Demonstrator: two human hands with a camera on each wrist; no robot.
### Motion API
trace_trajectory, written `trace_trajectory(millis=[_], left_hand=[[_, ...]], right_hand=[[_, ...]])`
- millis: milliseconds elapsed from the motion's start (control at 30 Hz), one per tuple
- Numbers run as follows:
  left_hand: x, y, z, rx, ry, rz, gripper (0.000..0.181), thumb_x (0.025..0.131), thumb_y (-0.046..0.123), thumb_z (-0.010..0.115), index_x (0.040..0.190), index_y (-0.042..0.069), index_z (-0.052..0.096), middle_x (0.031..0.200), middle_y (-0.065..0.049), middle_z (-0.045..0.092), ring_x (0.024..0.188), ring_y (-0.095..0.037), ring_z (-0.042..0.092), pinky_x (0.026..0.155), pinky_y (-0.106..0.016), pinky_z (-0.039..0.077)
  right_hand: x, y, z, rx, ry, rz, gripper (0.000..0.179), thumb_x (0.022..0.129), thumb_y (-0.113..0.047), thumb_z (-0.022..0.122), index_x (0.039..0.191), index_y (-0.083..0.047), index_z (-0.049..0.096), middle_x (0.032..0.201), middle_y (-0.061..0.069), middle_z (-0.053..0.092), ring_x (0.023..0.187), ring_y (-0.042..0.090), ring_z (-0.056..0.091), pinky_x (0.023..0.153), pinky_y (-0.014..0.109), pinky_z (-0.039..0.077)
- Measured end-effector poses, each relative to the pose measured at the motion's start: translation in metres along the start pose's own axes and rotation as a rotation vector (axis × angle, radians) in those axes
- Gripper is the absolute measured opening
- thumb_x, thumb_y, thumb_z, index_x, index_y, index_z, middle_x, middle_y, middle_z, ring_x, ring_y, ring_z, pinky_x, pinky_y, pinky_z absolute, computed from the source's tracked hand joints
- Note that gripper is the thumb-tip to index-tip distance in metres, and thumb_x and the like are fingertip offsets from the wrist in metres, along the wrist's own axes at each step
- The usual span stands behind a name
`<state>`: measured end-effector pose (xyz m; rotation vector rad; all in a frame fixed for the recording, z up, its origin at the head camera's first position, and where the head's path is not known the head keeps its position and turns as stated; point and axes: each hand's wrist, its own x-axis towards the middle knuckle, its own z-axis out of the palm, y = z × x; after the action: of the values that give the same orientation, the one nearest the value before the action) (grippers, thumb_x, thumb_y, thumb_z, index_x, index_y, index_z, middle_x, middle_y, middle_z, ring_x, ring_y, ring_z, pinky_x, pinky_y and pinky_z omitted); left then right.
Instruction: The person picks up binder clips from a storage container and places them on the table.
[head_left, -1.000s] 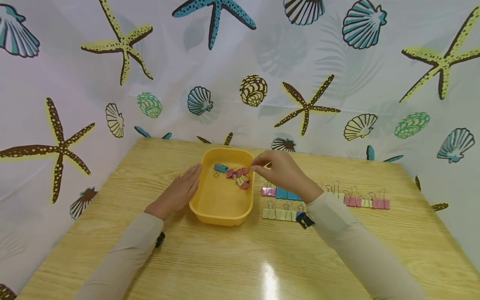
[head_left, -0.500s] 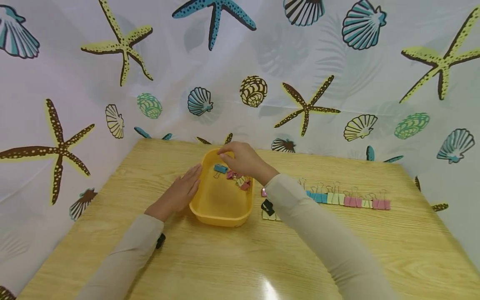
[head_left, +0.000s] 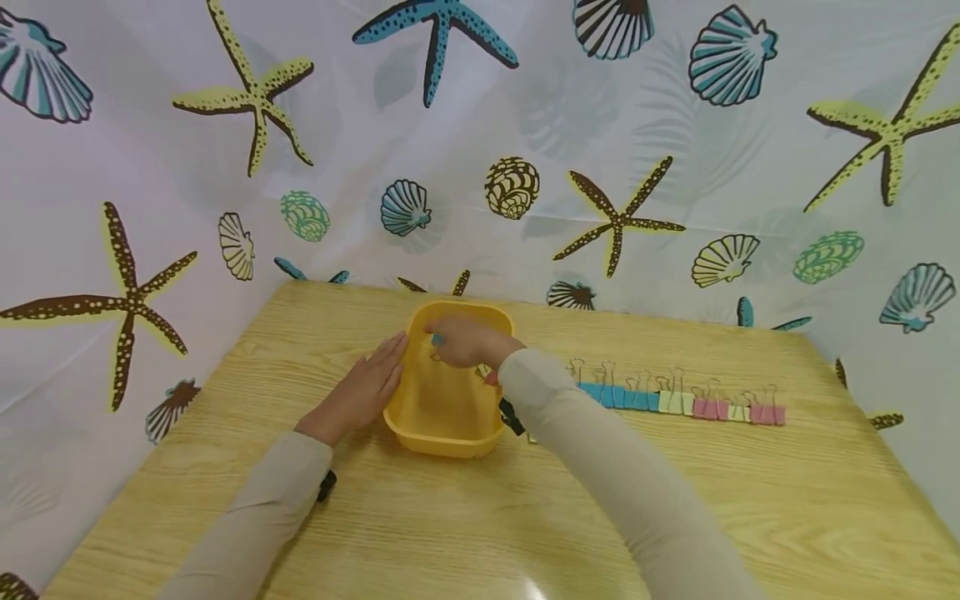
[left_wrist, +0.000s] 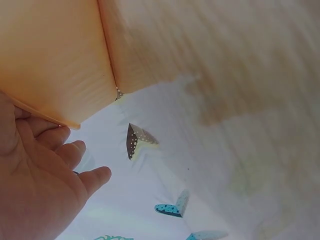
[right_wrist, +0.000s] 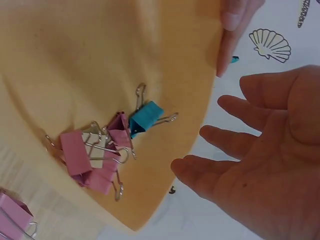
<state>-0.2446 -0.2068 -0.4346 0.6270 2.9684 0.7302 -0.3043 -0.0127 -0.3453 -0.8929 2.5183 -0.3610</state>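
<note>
A yellow plastic tray (head_left: 442, 417) stands on the table. My left hand (head_left: 360, 390) rests along its left side, fingers fairly straight against the outer wall near the rim. My right hand (head_left: 472, 340) reaches over the far half of the tray, beside a blue binder clip (right_wrist: 146, 119). In the right wrist view, its fingers are spread and hold nothing. Next to the blue clip lies a small heap of binder clips: pink ones (right_wrist: 76, 154) and a cream one (right_wrist: 95, 145) tangled with them. In the head view my right hand hides much of this heap.
Right of the tray, blue clips (head_left: 600, 395), cream clips (head_left: 677, 403) and pink clips (head_left: 711, 408) stand in a row, handles up. My right sleeve (head_left: 577, 433) covers the row's near end. A shell-patterned cloth (head_left: 480, 100) rises behind the wooden table (head_left: 420, 533).
My right hand has moved left from the tray's right rim, over the far end, then lower toward the blue clip. My left hand has stayed at the tray's left side.
</note>
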Motion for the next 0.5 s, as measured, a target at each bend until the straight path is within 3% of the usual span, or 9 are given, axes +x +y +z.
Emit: trace_trajectory(millis=[67, 333, 500], left_hand=[[0.000, -0.001, 0.001, 0.006, -0.001, -0.001, 0.054, 0.107, 0.023, 0.029, 0.154, 0.003, 0.011, 0.160, -0.013, 0.012, 0.146, -0.035, 0.013, 0.112, -0.064, 0.013], [0.001, 0.001, 0.002, 0.006, 0.006, 0.017, 0.053, 0.107, 0.022, 0.030, 0.153, 0.002, 0.014, 0.159, -0.015, 0.014, 0.145, -0.036, 0.015, 0.111, -0.064, 0.014], [0.002, 0.001, 0.002, 0.010, 0.019, 0.001, 0.053, 0.107, 0.022, 0.031, 0.153, 0.001, 0.015, 0.159, -0.015, 0.016, 0.145, -0.036, 0.016, 0.111, -0.064, 0.015]], right_hand=[[0.005, 0.000, 0.004, -0.067, -0.033, 0.000, 0.048, 0.104, -0.018, 0.038, 0.149, -0.003, 0.033, 0.153, 0.013, 0.033, 0.144, 0.027, 0.024, 0.118, 0.037, 0.018], [0.015, -0.002, 0.012, -0.124, -0.063, 0.150, 0.046, 0.104, -0.020, 0.037, 0.148, -0.008, 0.037, 0.154, 0.008, 0.032, 0.145, 0.026, 0.020, 0.118, 0.038, 0.017], [0.019, -0.005, 0.014, -0.131, -0.075, 0.181, 0.047, 0.102, -0.020, 0.037, 0.148, -0.007, 0.038, 0.154, 0.009, 0.032, 0.145, 0.026, 0.023, 0.118, 0.038, 0.018]])
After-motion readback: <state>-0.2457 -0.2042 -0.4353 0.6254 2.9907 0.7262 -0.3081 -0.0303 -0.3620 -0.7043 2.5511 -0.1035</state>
